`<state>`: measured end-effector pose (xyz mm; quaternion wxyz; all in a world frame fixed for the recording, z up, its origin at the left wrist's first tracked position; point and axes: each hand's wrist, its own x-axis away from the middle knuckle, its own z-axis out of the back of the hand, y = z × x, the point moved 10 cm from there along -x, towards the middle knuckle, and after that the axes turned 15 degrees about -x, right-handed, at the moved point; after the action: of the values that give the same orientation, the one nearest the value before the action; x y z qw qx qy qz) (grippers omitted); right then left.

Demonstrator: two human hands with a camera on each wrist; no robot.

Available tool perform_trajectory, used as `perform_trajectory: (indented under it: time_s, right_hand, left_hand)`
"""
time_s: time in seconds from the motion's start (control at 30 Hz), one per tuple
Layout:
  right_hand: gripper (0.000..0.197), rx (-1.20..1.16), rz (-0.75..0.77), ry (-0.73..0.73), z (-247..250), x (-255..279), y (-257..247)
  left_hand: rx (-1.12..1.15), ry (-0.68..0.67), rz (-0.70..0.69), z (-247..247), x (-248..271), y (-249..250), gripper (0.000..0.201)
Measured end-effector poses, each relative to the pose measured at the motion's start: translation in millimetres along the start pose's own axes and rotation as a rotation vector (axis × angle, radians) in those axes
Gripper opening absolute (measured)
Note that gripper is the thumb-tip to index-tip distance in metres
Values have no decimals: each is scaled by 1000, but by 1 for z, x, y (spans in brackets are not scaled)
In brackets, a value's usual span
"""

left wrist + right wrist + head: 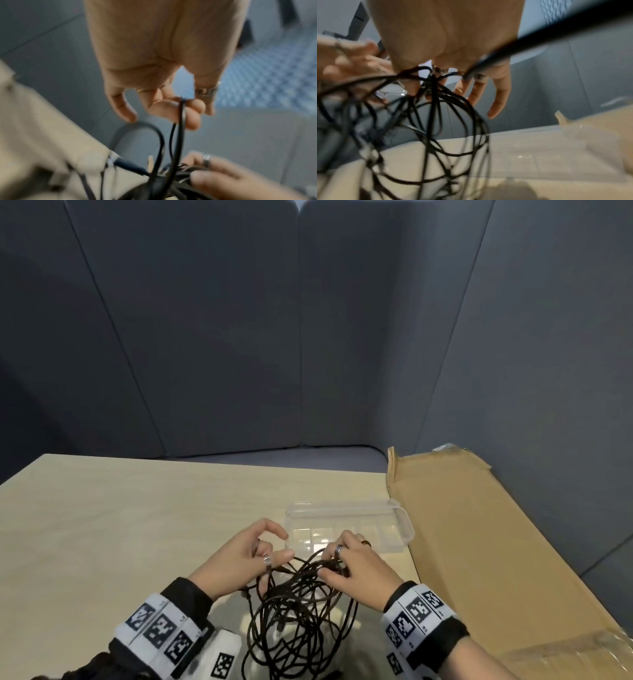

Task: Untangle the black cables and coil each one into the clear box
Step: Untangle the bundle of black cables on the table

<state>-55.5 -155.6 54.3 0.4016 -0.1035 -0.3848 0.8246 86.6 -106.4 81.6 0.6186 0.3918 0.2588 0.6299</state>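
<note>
A tangle of thin black cables (298, 611) hangs in the air between my hands above the near edge of the table. My left hand (253, 553) pinches one strand of black cable (182, 115) between thumb and finger. My right hand (346, 563) grips the top of the bundle (435, 83), several loops gathered in its curled fingers while the little finger points out. The clear box (349, 525) lies open on the table just beyond both hands, its divided compartments showing nothing inside.
A long flat cardboard carton (486, 542) lies along the right side of the wooden table (120, 525), close to the clear box. Grey padded partition panels (308, 337) enclose the far side. Bare tabletop stretches to the left.
</note>
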Motion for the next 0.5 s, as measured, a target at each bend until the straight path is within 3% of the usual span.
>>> perform_trajectory:
  time_s: [0.1,0.17,0.3,0.5]
  right_hand:
    - [27,13,1,-15,-13,4,-6]
    - [27,2,-3,3,-16,6,-12]
    - [33,17,-20,-6,-23,7,-8]
    - [33,-69,-147,-13,-9,5,26]
  left_hand:
    - [-694,-10,19,-11,-6,7,19]
    - [-855,85,-21,-6,-8,20,31]
    - [-534,99,-82,-3,-9,24,24]
    - [188,187,-1,27,0,12,22]
